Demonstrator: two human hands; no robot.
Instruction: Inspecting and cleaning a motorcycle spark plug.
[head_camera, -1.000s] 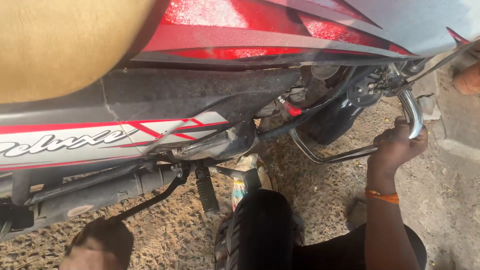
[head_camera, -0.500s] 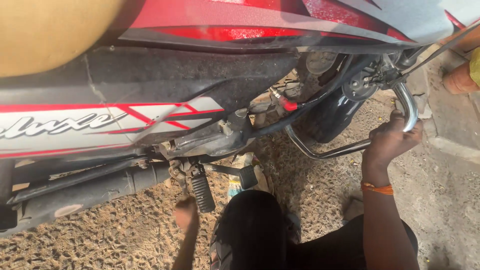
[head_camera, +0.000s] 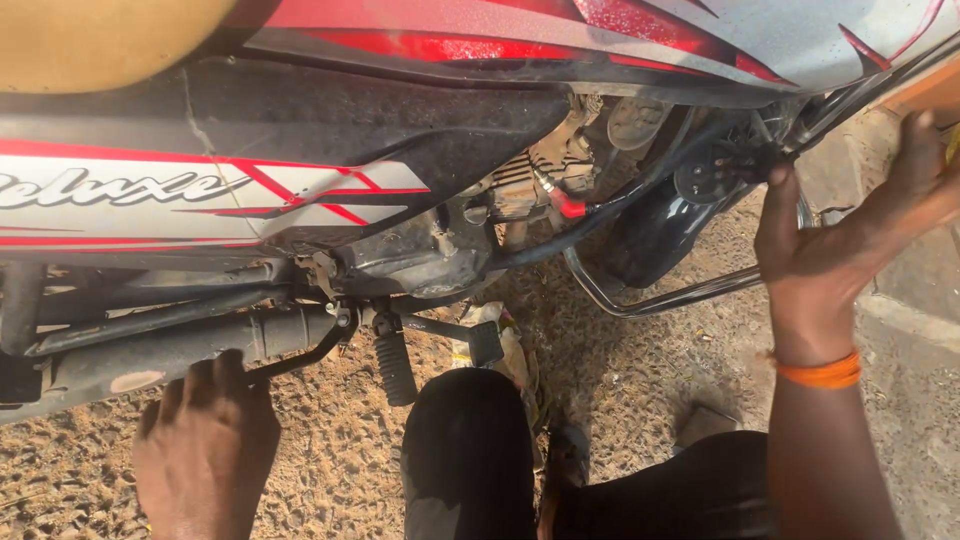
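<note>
A red, white and black motorcycle (head_camera: 250, 190) fills the upper view, seen from its side. My left hand (head_camera: 205, 445) reaches up from the lower left, fingers loosely apart and holding nothing. Its fingertips are at the dark exhaust pipe (head_camera: 150, 350) and the thin black lever rod (head_camera: 300, 355). My right hand (head_camera: 830, 250), with an orange band at the wrist, wraps the upright end of the chrome guard bar (head_camera: 660, 298); the thumb sticks up on the left and the fingers lie on the right. The bar's top is hidden under the palm.
A ribbed black footpeg (head_camera: 395, 365) and a flat pedal (head_camera: 485, 342) hang below the engine (head_camera: 420, 250). My knee in dark trousers (head_camera: 465, 450) is just under them. The black front tyre (head_camera: 650, 240) stands behind the guard. The ground is gravelly dirt (head_camera: 640, 370); a tan seat (head_camera: 90, 40) is at top left.
The view has come closer to the engine. My left hand has risen from the ground to the exhaust pipe. My right hand has stayed on the chrome guard bar.
</note>
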